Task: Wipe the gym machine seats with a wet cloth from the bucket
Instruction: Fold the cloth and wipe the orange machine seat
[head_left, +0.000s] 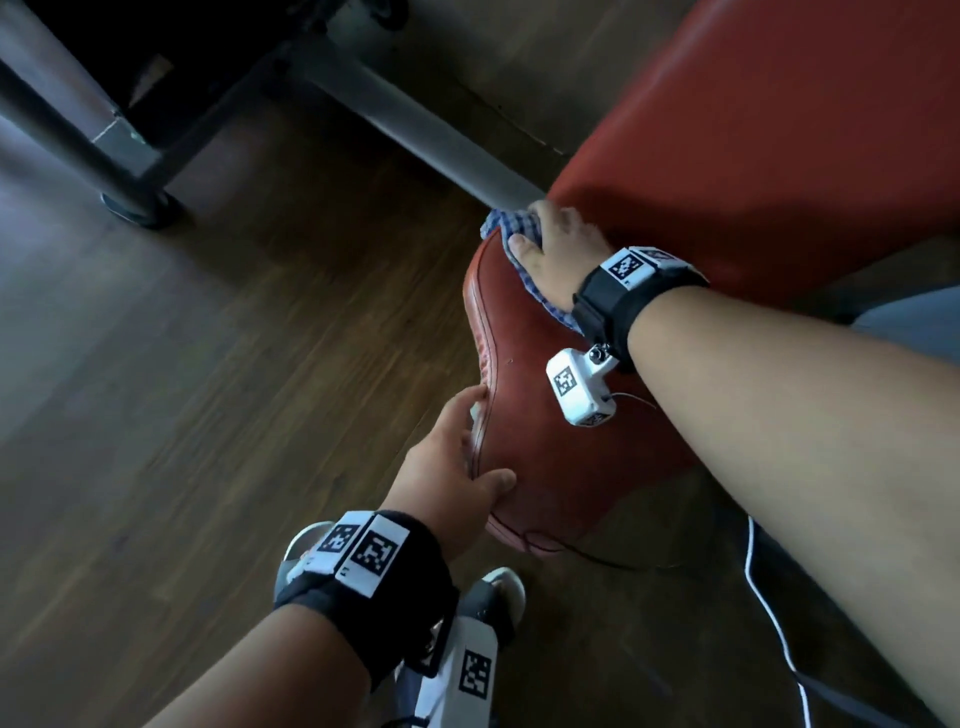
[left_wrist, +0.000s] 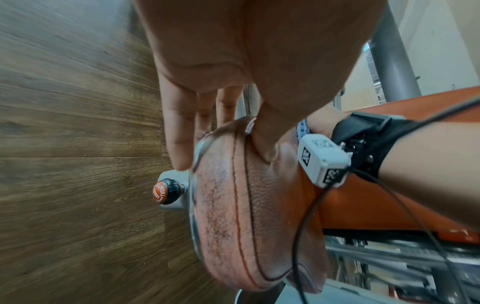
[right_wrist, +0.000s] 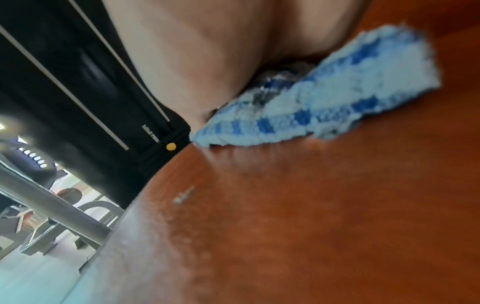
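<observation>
The worn red seat (head_left: 561, 457) of the gym machine lies in front of me, its red backrest (head_left: 753, 130) rising behind it. My right hand (head_left: 550, 244) presses a blue checked cloth (head_left: 501, 221) onto the seat's far end, thumb spread on the cloth, fingers bent out of sight over the edge. In the right wrist view the palm (right_wrist: 207, 61) lies on the cloth (right_wrist: 337, 98), with a damp sheen on the seat (right_wrist: 311, 205). My left hand (head_left: 485, 441) grips the seat's near left edge (left_wrist: 259, 205), thumb on top and fingers down its side. No bucket is in view.
Dark wood floor (head_left: 234, 364) spreads to the left. Grey frame tubes (head_left: 415, 130) and a machine leg (head_left: 104, 156) stand behind. An orange-capped adjusting knob (left_wrist: 166, 191) sticks out under the seat. A white cable (head_left: 779, 649) hangs at the right. My feet (head_left: 498, 587) are below.
</observation>
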